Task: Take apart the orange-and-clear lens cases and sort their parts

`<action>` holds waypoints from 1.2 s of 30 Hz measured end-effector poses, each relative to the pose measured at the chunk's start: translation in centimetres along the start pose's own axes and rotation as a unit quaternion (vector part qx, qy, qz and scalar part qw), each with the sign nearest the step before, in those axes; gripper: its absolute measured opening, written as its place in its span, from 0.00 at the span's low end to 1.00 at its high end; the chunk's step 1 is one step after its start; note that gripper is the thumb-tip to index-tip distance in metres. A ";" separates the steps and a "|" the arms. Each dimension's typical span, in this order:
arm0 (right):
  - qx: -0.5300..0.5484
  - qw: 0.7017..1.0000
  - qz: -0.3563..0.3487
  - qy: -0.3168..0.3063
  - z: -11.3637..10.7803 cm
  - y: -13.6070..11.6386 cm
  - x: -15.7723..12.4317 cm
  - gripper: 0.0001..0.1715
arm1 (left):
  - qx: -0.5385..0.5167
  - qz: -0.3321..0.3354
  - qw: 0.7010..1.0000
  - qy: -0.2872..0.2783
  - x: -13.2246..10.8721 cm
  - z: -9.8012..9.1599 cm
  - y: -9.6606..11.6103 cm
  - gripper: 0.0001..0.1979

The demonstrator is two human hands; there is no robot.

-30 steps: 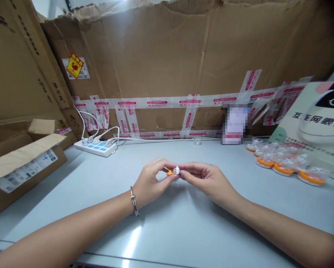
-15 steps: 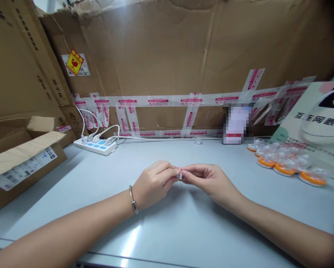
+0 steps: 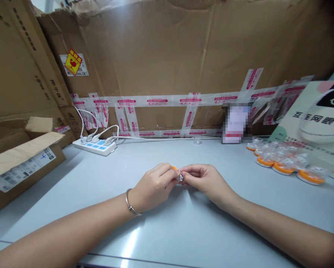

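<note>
My left hand (image 3: 153, 186) and my right hand (image 3: 204, 180) meet fingertip to fingertip just above the grey table (image 3: 167, 223), near its middle. Between them they pinch a small clear plastic piece with an orange part (image 3: 178, 174); only a sliver of orange and a clear tip show between the fingers. Both hands are closed around it. A metal bangle (image 3: 130, 204) sits on my left wrist.
Several clear round cases with orange bases (image 3: 284, 162) stand in rows at the right, before a printed box (image 3: 315, 123). A white power strip (image 3: 95, 146) lies at the back left, an open cardboard box (image 3: 18, 163) at the far left. Taped cardboard walls (image 3: 167, 74) enclose the back.
My fingers have closed more tightly round the small piece, so less of its orange part shows. Both hands have sunk slightly toward the table.
</note>
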State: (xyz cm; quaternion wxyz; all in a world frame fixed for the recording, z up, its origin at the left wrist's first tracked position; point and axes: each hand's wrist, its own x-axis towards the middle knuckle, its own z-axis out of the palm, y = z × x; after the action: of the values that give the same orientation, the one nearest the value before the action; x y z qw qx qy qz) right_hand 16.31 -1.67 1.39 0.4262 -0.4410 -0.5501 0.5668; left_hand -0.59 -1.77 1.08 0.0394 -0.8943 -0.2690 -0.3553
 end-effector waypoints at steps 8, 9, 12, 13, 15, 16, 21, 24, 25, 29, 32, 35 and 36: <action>0.066 0.994 0.082 -0.020 -0.2 -0.3 0.3 0.11 | -0.215 -0.106 0.971 0.000 0.1 0.2 -0.2 0.06; 0.066 0.993 0.091 -0.026 -0.2 -0.4 0.3 0.12 | -0.227 -0.113 0.967 -0.001 0.1 0.2 -0.2 0.06; 0.069 0.992 0.100 -0.043 -0.3 -0.5 0.2 0.15 | -0.249 -0.131 0.960 -0.004 0.2 0.1 0.0 0.05; 0.074 0.992 0.094 -0.045 -0.3 -0.5 0.2 0.16 | -0.255 -0.141 0.957 -0.002 0.3 0.1 0.0 0.06; 0.087 0.992 0.081 -0.051 -0.4 -0.6 0.2 0.16 | -0.267 -0.167 0.949 0.004 0.5 0.0 0.0 0.05; 0.090 0.992 0.077 -0.053 -0.4 -0.6 0.3 0.17 | -0.272 -0.181 0.945 0.008 0.5 0.1 0.1 0.05; 0.064 0.997 0.020 -0.030 -0.2 -0.6 0.4 0.17 | -0.258 -0.181 0.948 0.045 0.6 0.3 0.2 0.05; 0.065 0.998 0.014 -0.009 0.1 -0.7 0.3 0.15 | -0.210 -0.116 0.968 0.066 0.4 0.3 0.1 0.05; 0.078 0.996 0.033 -0.001 0.0 -0.8 0.3 0.15 | -0.190 -0.096 0.974 0.074 0.4 0.2 -0.1 0.04; 0.123 0.987 0.076 0.069 -0.8 -1.0 0.9 0.13 | -0.156 -0.100 0.977 0.108 0.3 -0.3 -0.7 0.02; 0.080 0.993 0.018 0.081 -1.8 -0.8 1.8 0.14 | -0.182 -0.141 0.968 0.096 0.4 -0.5 -1.0 0.03; 0.022 0.997 -0.016 0.075 -2.9 -0.1 2.8 0.17 | -0.202 -0.172 0.961 0.078 0.5 -0.5 -1.0 0.03; -0.001 0.997 -0.021 0.079 -3.3 0.3 3.1 0.18 | -0.208 -0.185 0.958 0.076 0.5 -0.5 -1.1 0.03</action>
State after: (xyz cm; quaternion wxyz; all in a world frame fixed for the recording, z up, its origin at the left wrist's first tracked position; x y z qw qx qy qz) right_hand 18.69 2.17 1.02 0.4799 -0.4734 -0.5239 0.5207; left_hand -1.14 -0.77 1.64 -0.1935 -0.7879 -0.3463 -0.4710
